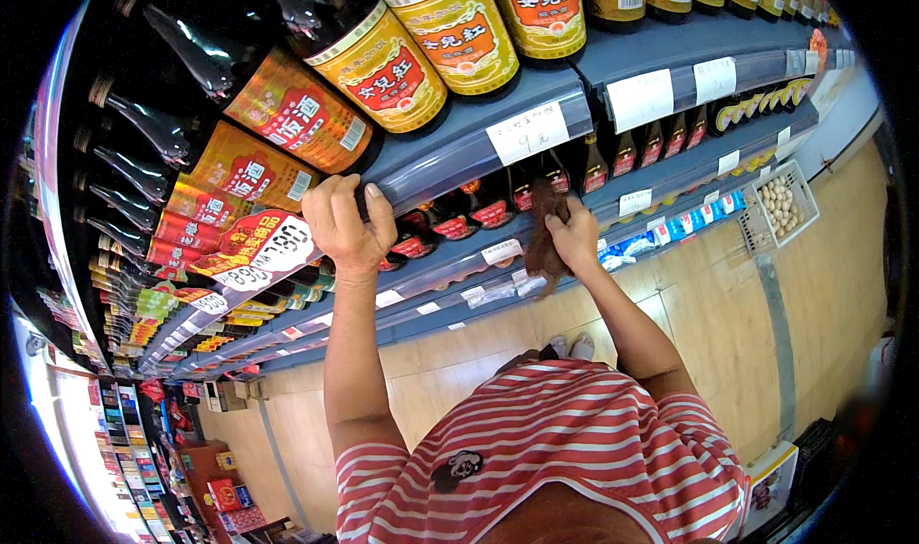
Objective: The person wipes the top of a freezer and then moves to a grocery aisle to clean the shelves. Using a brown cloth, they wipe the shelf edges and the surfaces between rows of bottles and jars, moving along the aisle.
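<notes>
My left hand [350,221] rests with bent fingers on the front edge of a store shelf [431,178], close to a large price sign [276,246]. Nothing shows in its grasp, though the fingertips are partly hidden at the edge. A crumpled brown cloth [546,239] hangs from my right hand [574,235], in front of the lower shelf's bottles. Above both hands stand dark glass bottles with yellow and red labels [456,34]. Bottles with orange labels [305,113] stand up and left of my left hand.
Small dark bottles with red labels [623,158] line the shelf below. Blue and white packets [671,230] lie lower down. A white plastic basket of round, pale items [813,217] stands at the right. Paper price tags [528,131] stick out along the shelf edges.
</notes>
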A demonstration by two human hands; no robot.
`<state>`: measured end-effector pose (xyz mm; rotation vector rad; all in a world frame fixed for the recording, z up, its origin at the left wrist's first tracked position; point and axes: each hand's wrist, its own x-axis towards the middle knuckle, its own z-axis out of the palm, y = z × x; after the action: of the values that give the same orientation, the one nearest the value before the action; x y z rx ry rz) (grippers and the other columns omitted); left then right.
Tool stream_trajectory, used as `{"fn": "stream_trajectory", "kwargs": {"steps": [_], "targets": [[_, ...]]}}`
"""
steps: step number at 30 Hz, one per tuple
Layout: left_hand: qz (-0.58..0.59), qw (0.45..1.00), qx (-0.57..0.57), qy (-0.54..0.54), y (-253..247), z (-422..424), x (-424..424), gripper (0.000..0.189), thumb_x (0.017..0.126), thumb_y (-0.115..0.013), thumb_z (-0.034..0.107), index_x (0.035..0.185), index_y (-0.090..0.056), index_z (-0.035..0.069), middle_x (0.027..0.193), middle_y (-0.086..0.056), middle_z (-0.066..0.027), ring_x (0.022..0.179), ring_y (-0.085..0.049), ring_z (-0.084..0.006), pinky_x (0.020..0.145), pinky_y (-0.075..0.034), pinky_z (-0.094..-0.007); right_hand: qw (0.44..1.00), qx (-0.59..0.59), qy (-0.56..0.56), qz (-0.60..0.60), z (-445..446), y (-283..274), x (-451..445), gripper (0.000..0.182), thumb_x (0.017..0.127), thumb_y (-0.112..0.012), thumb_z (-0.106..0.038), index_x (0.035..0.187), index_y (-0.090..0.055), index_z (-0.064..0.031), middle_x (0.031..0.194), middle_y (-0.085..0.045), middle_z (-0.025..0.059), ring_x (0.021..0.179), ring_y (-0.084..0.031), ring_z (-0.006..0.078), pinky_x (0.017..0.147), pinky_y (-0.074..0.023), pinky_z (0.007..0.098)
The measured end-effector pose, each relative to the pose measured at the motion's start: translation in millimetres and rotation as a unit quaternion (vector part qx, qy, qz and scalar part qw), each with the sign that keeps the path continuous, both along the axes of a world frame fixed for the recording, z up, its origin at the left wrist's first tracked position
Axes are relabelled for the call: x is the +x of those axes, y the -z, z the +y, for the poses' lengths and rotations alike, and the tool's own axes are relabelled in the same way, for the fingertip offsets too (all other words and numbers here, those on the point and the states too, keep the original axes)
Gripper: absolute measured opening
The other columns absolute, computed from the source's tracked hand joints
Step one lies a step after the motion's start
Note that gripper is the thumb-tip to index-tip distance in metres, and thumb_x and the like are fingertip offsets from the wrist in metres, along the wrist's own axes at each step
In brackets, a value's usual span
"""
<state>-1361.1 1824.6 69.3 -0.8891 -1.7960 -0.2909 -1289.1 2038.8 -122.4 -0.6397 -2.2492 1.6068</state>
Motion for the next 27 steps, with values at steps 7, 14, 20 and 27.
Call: {"fn": "stream_trajectory", "kwargs": {"steps": [7,14,20,27], "targets": [[0.009,1.000,0.010,0.008,0,2,0,0.017,0.067,-0.063,0.004,0.082,-0.057,0.000,0.078,-0.055,-0.0130,0.068,-0.050,-0.0277,0.061,-0.040,-0.0363,0.980,-0.145,-0.087,0.100,-10,-19,17,0.026,0.072,-0.062,-0.011,0.094,-0.061,0.0020,0.080,-0.063,0.0182,0.075,-0.062,0.0277,0.070,-0.0459,0.0333],[0.021,1.000,0.018,0.011,-3,5,-1,0.015,0.066,-0.062,0.005,0.080,-0.057,0.002,0.078,-0.054,-0.0114,0.067,-0.050,-0.0264,0.061,-0.040,-0.0351,0.973,0.021,-0.042,0.227,-33,-38,-37,0.022,0.072,-0.061,-0.014,0.088,-0.060,0.0013,0.084,-0.060,0.0209,0.076,-0.058,0.0372,0.067,-0.0447,0.0399],[0.014,1.000,0.014,0.005,0,0,-1,0.015,0.067,-0.062,0.006,0.081,-0.057,0.002,0.078,-0.054,-0.0113,0.068,-0.051,-0.0262,0.062,-0.040,-0.0359,0.996,0.020,-0.077,0.028,-27,8,0,0.025,0.071,-0.063,-0.013,0.091,-0.061,0.0017,0.080,-0.063,0.0187,0.073,-0.061,0.0278,0.067,-0.0461,0.0363],[0.001,1.000,0.017,0.017,-1,3,2,0.017,0.066,-0.062,0.004,0.081,-0.057,0.000,0.078,-0.055,-0.0131,0.069,-0.051,-0.0281,0.063,-0.041,-0.0364,0.974,-0.197,0.002,0.109,7,-6,44,0.024,0.071,-0.060,-0.005,0.093,-0.062,0.0047,0.079,-0.065,0.0086,0.071,-0.057,0.0134,0.067,-0.0458,0.0282]]}}
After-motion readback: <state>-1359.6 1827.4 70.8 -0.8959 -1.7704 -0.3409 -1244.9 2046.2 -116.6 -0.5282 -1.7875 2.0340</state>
